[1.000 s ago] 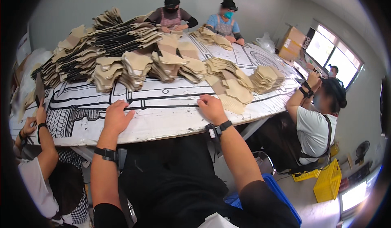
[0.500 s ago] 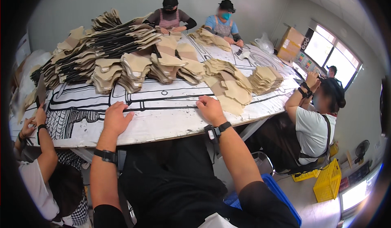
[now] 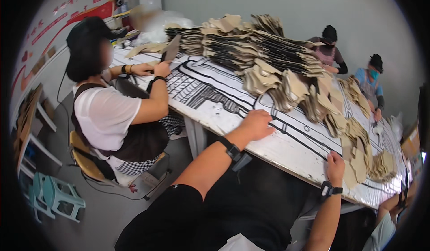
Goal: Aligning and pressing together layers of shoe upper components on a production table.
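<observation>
My left hand (image 3: 258,124) rests on the near edge of a white table (image 3: 291,153) painted with black lines, its fingers loosely spread and holding nothing. Farther right, my right hand (image 3: 335,166) rests on the same edge, fingers curled in, with nothing visible in them. Beyond my hands lies a large heap of tan and black flat cut pieces (image 3: 264,49). Smaller fanned stacks of beige pieces (image 3: 291,89) lie along its near side. Closest to my right hand are loose beige pieces (image 3: 356,161) and a small stack (image 3: 383,166). Both wrists wear black straps.
At left a seated co-worker (image 3: 112,107) holds a flat grey-brown piece (image 3: 170,49). Two co-workers (image 3: 329,49) work across the table, and part of another person (image 3: 385,224) shows at lower right. Teal stools (image 3: 62,197) and a wooden chair (image 3: 87,161) stand at left.
The view has swung to the left, so the table and my hands appear farther right. The left co-worker is now in full view. My hands remain on the table edge.
</observation>
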A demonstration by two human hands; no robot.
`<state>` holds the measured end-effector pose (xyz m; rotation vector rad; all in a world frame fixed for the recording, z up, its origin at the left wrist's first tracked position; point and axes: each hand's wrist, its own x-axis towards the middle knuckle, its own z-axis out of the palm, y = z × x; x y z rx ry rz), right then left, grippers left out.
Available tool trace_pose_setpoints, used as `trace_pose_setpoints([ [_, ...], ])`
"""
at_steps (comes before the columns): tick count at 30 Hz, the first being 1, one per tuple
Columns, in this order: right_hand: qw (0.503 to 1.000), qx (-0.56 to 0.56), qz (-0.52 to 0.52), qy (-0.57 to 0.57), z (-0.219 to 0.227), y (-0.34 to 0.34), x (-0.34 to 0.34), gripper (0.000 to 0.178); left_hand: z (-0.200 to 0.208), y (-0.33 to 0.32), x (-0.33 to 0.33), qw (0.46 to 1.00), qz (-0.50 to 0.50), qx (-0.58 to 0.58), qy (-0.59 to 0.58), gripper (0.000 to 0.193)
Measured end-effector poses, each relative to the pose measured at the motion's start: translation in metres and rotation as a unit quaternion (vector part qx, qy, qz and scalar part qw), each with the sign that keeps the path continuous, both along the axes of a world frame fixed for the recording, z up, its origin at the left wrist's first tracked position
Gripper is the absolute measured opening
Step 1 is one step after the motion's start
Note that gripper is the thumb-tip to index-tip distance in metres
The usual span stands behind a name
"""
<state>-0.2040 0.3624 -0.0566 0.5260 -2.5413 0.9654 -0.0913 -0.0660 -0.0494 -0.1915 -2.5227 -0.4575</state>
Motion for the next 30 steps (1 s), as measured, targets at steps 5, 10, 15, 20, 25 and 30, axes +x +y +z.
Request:
trace_pose_setpoints([
  [5, 0.999, -0.018, 0.018, -0.029, 0.0, -0.016, 0.001, 0.026, -0.004, -0.009, 0.006, 0.999, 0.025, 0.019, -0.012, 0.037],
  [10, 0.999, -0.011, 0.014, -0.032, 0.003, -0.016, 0.005, 0.027, -0.003, -0.009, 0.004, 0.999, 0.033, 0.012, -0.027, 0.038],
  [15, 0.999, -0.016, 0.01, -0.043, 0.006, -0.016, 0.005, 0.027, -0.007, -0.007, 0.003, 0.999, 0.025, 0.024, -0.015, 0.038],
  [20, 0.999, -0.012, 0.01, -0.032, 0.001, -0.013, 0.001, 0.026, -0.006, -0.007, 0.003, 0.999, 0.024, 0.028, -0.014, 0.037],
  [25, 1.0, -0.007, 0.003, -0.029, 0.0, -0.012, -0.002, 0.026, -0.008, -0.007, 0.002, 1.0, 0.026, 0.018, 0.0, 0.037],
  [30, 0.999, -0.018, 0.001, -0.032, 0.0, -0.011, 0.0, 0.025, -0.006, -0.005, 0.004, 1.0, 0.027, 0.012, -0.009, 0.038],
])
